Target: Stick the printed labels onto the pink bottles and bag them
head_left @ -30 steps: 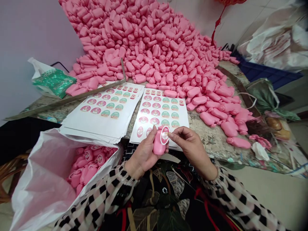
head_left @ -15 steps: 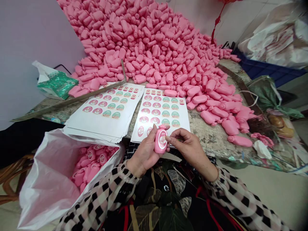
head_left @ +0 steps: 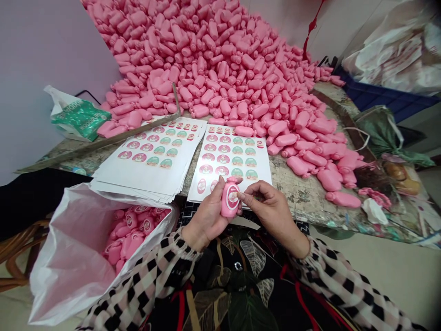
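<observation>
Upright in my left hand (head_left: 208, 215) is a small pink bottle (head_left: 229, 209), its thumb on one side and its fingers wrapped behind. An oval pink-and-white sticker (head_left: 232, 197) lies on the bottle's front. My right hand (head_left: 270, 214) is closed in a pinch, with thumb and index finger touching the sticker's right side; whether anything is between those fingers is hidden. Just beyond the hands lies a sheet of stickers (head_left: 217, 149), with pink and green designs. A stack of similar sheets (head_left: 138, 177) is to its left.
A large heap of pink bottles (head_left: 213, 69) covers the table's back. At lower left stands an open white sack (head_left: 72, 257) holding labelled bottles. A long angled strip (head_left: 103, 145) crosses the sheet stack. Crumpled tissue (head_left: 375, 214) lies at right, before a blue crate (head_left: 382, 94).
Both hands stay nearly in place around the bottle. The bottle's front has turned slightly, and the right fingertips still touch the sticker.
</observation>
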{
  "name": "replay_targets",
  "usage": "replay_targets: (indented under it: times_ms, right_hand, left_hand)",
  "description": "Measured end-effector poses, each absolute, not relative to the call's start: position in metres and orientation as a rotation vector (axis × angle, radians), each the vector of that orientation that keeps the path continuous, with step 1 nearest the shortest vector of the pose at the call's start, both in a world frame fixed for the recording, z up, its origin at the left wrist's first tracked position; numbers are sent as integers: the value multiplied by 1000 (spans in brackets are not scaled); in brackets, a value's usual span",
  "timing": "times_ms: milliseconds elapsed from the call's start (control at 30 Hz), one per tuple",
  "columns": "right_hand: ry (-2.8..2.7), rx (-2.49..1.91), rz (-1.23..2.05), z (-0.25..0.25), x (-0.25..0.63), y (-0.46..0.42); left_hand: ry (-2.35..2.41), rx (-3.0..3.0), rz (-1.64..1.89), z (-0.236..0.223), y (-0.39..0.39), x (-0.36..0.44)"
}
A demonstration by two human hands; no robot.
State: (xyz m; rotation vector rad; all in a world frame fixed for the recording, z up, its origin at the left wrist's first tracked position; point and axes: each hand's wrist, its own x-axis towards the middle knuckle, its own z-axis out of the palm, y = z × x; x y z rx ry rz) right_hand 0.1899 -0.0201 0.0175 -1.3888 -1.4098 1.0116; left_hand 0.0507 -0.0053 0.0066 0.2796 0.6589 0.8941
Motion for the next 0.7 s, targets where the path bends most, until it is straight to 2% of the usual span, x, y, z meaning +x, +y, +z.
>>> replay_targets:
  times_ms: [267,567,700]
  right_hand:
    - [-1336,-1358,1031,20,188,-21]
    - [-1024,-1394,1581,23,195,-19]
    - [-934,-1365,1689,25,197,-24]
  left_hand:
    - [676,326,913,4,-7,53]
    - [966,920,1155,7,-5,39]
    - [1005,929,1203,13,3,25]
